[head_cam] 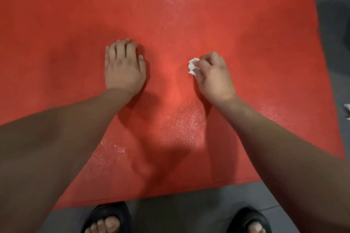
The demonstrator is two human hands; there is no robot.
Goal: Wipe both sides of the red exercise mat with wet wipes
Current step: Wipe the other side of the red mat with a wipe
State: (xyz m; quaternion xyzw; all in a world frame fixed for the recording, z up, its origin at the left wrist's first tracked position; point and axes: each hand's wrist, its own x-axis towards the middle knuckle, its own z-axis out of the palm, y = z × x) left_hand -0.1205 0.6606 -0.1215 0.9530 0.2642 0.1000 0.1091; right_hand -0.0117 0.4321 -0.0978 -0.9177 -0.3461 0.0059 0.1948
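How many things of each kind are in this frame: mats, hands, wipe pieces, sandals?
Red mat: 1
Hands: 2, left hand flat on the mat, right hand gripping a wad
White wipe pieces: 2, wad in the right hand, scrap at the right edge of view
Black sandals: 2, left sandal, right sandal
Total: 7

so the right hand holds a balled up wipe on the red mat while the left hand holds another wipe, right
Not quite. The left hand holds no wipe: it rests palm down and empty on the red mat, as the head view shows. The right hand does hold a balled-up wipe on the mat.
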